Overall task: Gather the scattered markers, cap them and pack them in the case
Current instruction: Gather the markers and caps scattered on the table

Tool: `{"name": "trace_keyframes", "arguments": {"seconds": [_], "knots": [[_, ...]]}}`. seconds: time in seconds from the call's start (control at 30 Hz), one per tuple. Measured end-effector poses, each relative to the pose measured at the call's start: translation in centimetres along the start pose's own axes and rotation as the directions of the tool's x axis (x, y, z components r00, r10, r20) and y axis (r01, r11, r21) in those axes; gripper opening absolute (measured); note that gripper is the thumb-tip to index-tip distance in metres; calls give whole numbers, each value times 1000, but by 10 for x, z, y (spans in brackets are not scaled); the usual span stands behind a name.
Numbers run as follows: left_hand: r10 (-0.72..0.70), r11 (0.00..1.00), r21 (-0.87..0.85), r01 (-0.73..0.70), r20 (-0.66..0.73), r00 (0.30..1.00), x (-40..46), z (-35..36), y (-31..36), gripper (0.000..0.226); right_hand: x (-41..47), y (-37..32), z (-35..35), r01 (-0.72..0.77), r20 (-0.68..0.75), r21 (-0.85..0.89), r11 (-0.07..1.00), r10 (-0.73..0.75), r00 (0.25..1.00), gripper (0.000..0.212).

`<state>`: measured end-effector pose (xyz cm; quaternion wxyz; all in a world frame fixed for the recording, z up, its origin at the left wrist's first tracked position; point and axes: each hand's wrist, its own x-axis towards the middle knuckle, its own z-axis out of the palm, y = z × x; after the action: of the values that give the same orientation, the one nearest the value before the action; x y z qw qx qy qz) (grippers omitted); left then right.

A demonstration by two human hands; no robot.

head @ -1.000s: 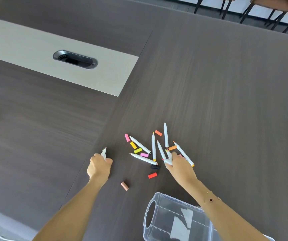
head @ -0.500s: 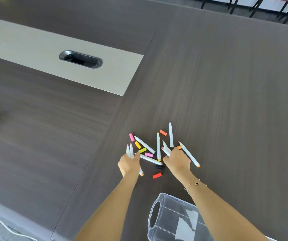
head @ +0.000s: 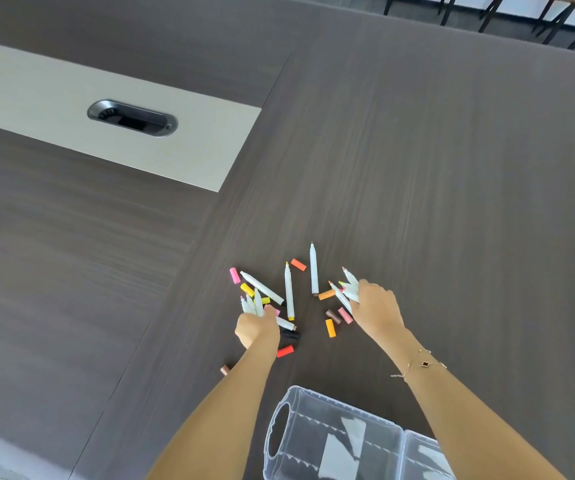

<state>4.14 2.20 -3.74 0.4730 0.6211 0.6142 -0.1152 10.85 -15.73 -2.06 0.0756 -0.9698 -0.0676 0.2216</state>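
Note:
White uncapped markers [head: 289, 292] and loose coloured caps [head: 330, 328] lie scattered on the dark table. My left hand [head: 256, 328] grips a small bunch of markers [head: 251, 304] with their tips pointing up and away. My right hand [head: 376, 308] grips another bunch of markers [head: 348, 289], fanned out to the upper left. Between my hands lie two single markers, one more marker [head: 262, 287] angled at the left, and orange, pink, yellow, brown, black and red caps. The clear plastic case [head: 317, 434] lies open at the near edge, between my forearms.
A brown cap [head: 225, 369] lies apart, left of my left forearm. A pale inlay strip with a black cable grommet [head: 132, 117] crosses the table at the far left. Chair legs [head: 487, 12] stand beyond the far edge.
My left hand has come in from the left with its markers to the pile. My right hand has lifted a bunch of markers and shifted right; several caps now show where it was.

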Motion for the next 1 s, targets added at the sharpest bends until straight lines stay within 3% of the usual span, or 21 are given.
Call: {"name": "trace_keyframes", "arguments": {"seconds": [0.17, 0.27, 0.47, 0.63, 0.7, 0.87, 1.0], "knots": [[-44, 996, -76, 44, 2, 999, -2, 7, 8, 19, -3, 8, 14, 1, 79, 49, 999, -5, 997, 26], [29, 998, -49, -29, 8, 1000, -3, 8, 7, 23, -2, 9, 19, -64, 95, 51, 997, 59, 994, 26], [290, 932, 229, -282, 0, 957, 11, -10, 11, 29, 1, 4, 17, -110, 134, 74, 991, 100, 986, 37], [453, 789, 434, -435, 68, 889, 14, -21, 33, 18, 6, -1, 12, -167, 114, 146, 975, 151, 982, 23], [445, 773, 462, -435, 92, 891, 13, -19, 41, 16, 9, -5, 7, -147, 80, 166, 975, 135, 988, 17], [307, 884, 367, -289, 12, 952, 22, -16, 54, 20, 27, -28, -7, -52, -39, 140, 989, 58, 998, 18], [241, 900, 372, -228, 10, 970, 39, -19, 50, 28, 48, -50, -4, -70, -29, 211, 975, 78, 997, 22]]}}
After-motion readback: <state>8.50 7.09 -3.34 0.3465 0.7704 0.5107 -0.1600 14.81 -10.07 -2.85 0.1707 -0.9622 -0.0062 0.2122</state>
